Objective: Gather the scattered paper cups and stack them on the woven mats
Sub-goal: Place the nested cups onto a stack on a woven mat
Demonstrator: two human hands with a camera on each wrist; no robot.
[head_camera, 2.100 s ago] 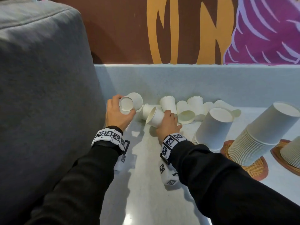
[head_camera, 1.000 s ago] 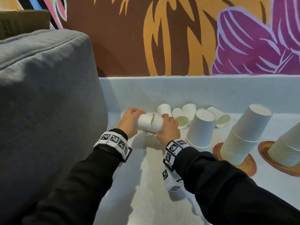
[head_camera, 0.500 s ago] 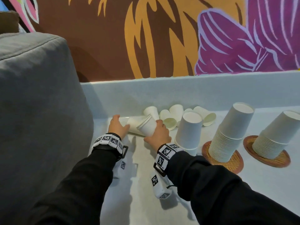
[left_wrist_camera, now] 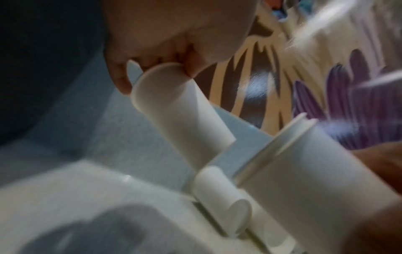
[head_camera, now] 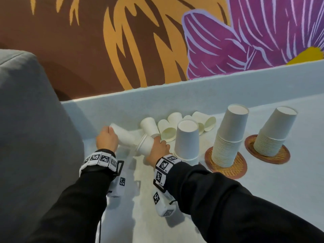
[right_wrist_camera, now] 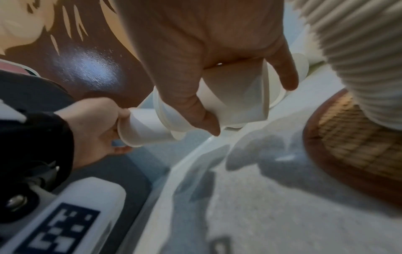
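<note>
My left hand (head_camera: pixel 107 140) (left_wrist_camera: pixel 156 68) pinches the end of a white paper cup (head_camera: pixel 123 136) (left_wrist_camera: pixel 180 110) lying sideways just above the table. The cup's other end meets the rims of a few nested cups (head_camera: pixel 146 146) (right_wrist_camera: pixel 234 103), which my right hand (head_camera: pixel 158 147) (right_wrist_camera: pixel 250 108) grips round the side. Several loose cups (head_camera: pixel 166 131) lie tipped against the back ledge. A short upside-down stack (head_camera: pixel 186 139) stands right of my right hand. A tall stack (head_camera: pixel 229 135) stands on a woven mat (head_camera: pixel 226 168), and another stack (head_camera: pixel 273 132) on a second mat (head_camera: pixel 268 156).
A big grey cushion (head_camera: pixel 35 137) fills the left side, close to my left hand. A pale raised ledge (head_camera: pixel 175 95) runs along the back under a painted wall. The pale tabletop (head_camera: pixel 263 199) stretches to the front right.
Two seconds ago each hand held a separate cup. The hands then brought them together end to end and sank towards the table. The left hand has since slid slightly left.
</note>
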